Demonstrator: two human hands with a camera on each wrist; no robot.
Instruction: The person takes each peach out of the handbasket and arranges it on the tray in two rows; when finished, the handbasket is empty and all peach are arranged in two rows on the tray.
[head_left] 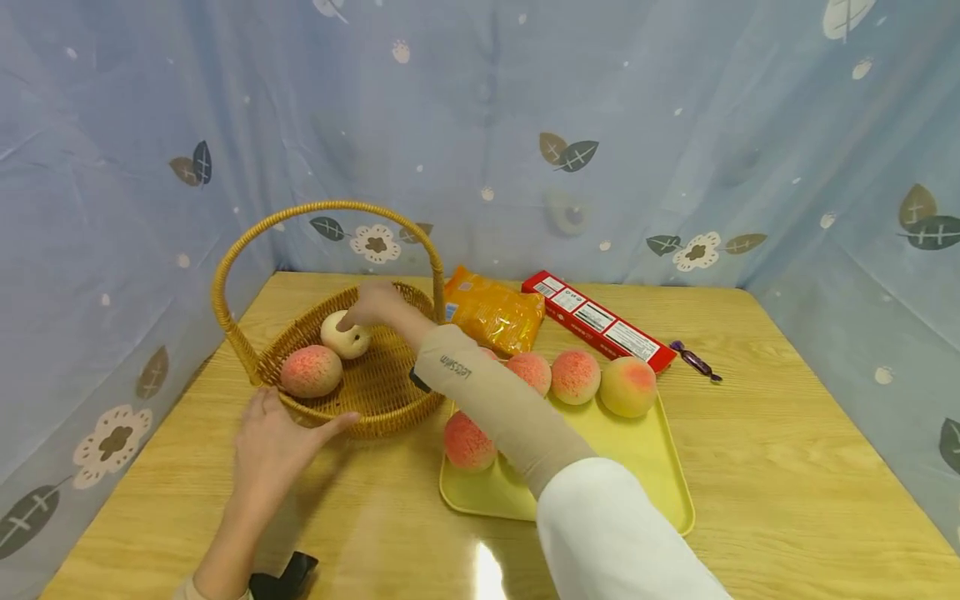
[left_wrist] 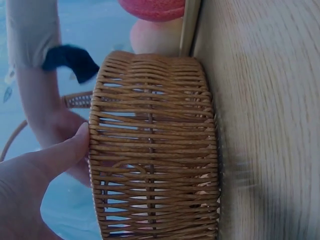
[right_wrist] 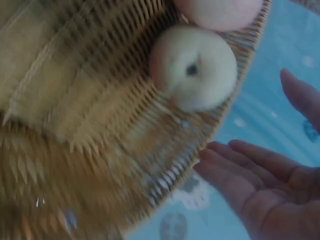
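Note:
A wicker basket (head_left: 386,423) with a tall arched handle holds a pinkish peach (head_left: 311,372) and a paler, cream-coloured peach (head_left: 345,335). My left hand (head_left: 273,446) is at the basket's near-left rim, its thumb stretched out along it. The left wrist view shows that thumb (left_wrist: 70,150) touching the rim; the other fingers are out of that view. Inside the far part of the basket, my right hand (head_left: 378,304) is beside the pale peach. From the right wrist, the right hand's fingers (right_wrist: 240,170) look extended, apart from the pale peach (right_wrist: 195,67), holding nothing.
A yellow tray (head_left: 637,467) right of the basket carries several peaches (head_left: 575,377), partly covered by my right arm. Behind lie an orange packet (head_left: 495,312), a long red box (head_left: 596,321) and a purple wrapped candy (head_left: 695,362). A patterned blue curtain (head_left: 480,150) surrounds the table.

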